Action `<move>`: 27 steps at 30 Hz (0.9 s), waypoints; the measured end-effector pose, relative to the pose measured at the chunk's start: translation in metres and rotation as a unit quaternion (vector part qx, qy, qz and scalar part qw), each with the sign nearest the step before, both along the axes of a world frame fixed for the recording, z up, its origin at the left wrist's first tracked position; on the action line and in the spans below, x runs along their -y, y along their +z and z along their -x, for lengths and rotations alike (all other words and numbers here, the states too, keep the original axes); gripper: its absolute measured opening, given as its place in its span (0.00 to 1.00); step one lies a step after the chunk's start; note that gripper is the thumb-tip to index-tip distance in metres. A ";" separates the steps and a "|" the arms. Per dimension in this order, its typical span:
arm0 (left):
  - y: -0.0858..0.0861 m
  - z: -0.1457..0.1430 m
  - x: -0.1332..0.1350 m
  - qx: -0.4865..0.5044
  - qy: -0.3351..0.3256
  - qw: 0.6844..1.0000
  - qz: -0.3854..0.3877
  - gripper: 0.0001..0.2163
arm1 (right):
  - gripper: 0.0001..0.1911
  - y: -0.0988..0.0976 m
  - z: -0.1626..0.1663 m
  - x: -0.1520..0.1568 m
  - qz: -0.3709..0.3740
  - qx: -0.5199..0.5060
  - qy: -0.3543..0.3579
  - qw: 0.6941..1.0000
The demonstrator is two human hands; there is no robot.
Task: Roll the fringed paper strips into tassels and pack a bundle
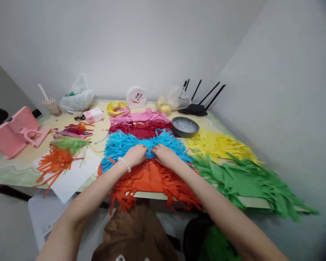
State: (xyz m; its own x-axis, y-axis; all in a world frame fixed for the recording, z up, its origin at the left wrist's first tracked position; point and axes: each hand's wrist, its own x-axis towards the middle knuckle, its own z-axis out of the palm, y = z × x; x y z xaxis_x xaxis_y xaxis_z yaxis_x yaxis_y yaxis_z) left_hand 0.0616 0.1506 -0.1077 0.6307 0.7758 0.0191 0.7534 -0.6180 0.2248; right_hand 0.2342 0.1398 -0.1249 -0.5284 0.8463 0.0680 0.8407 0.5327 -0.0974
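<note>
My left hand (137, 154), with a beaded bracelet on its wrist, and my right hand (163, 154) are close together at the near edge of the blue fringed tissue paper (116, 143). The fingers of both hands are bent and pinch the plain middle strip of that paper. Under my forearms lies orange fringed tissue paper (149, 179), its cut strips hanging over the table's front edge. Just beyond the blue stack are dark red fringed paper (141, 129) and pink fringed paper (142, 116). My fingertips are partly hidden.
Yellow (220, 143) and green fringed paper (247, 181) lie to the right. A dark bowl (185, 127) stands behind them, near a black router (194, 109). On the left are small paper tassels (57, 159), a pink tablet case (16, 132), a drink cup (53, 107) and a plastic bag (77, 99).
</note>
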 end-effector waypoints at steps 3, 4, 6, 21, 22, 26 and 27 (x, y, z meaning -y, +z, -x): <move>-0.015 -0.002 -0.010 -0.017 0.018 1.000 0.000 0.13 | 0.11 0.001 -0.005 -0.001 -0.006 0.018 -0.020 1.000; -0.017 -0.001 -0.011 -0.020 0.027 0.999 -0.003 0.14 | 0.11 0.001 -0.006 -0.002 -0.007 0.020 -0.027 0.999; -0.018 0.001 -0.012 -0.022 0.048 0.999 -0.013 0.14 | 0.12 0.003 -0.007 -0.004 -0.007 0.020 -0.040 0.999; 0.003 0.003 -0.027 0.095 0.162 0.973 -0.132 0.04 | 0.18 -0.006 0.060 0.025 0.027 -0.060 -0.072 0.995; 0.008 0.005 -0.026 0.109 0.168 0.968 -0.149 0.04 | 0.19 -0.011 0.065 0.019 0.031 -0.068 -0.089 0.993; 0.025 0.016 -0.021 0.163 0.177 0.948 -0.208 0.04 | 0.24 -0.020 0.073 -0.008 0.055 -0.110 -0.174 0.977; 0.028 0.021 -0.020 0.176 0.177 0.943 -0.219 0.04 | 0.24 -0.021 0.072 -0.013 0.062 -0.123 -0.191 0.972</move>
